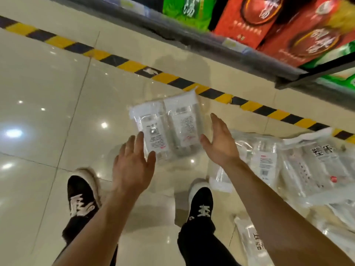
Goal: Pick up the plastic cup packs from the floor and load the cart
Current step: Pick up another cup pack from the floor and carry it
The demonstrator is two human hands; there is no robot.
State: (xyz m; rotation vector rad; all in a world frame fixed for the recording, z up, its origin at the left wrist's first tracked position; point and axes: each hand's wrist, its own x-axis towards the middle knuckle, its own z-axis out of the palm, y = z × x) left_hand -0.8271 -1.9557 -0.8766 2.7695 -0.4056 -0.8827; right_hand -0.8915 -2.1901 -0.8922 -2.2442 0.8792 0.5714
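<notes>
Status: the pickup of this pair had not started. Two plastic cup packs (167, 127) lay side by side on the floor (48, 93), just this side of the yellow-black hazard tape (126, 63) and ahead of the person's shoes (81, 196).

Left hand (132, 166): open, fingers straight and spread, palm toward the packs, holding nothing. Its fingertips overlapped the left pack's label in view. I couldn't tell contact from hovering.

Right hand (221, 143): also open, fingers straight and together, thumb out, edge-on just beside the right pack. It held nothing. I couldn't tell whether it touched the wrap.

My read: the hands bracketed the pair from both sides, which looked like setup for a two-handed scoop.

Left to do:
- More packs (288, 162) sat in a loose overlapping heap on the floor to the right, past the right forearm.
- One more pack (249, 244) lay near the right foot at the lower edge.
- The count was unclear because the clear film blurred together.
- The cart was not in view, so I couldn't say how much was loaded. Judging by the floor, a good share of the job remained.

Background: a shelf edge (249, 50) at upper right carried red cartons (249, 18) and green packages (184, 10), not part of this job.

Risk: the film looked slick. Two loose packs squeezed only from the sides could splay or slip, so getting fingers underneath seemed safer.
</notes>
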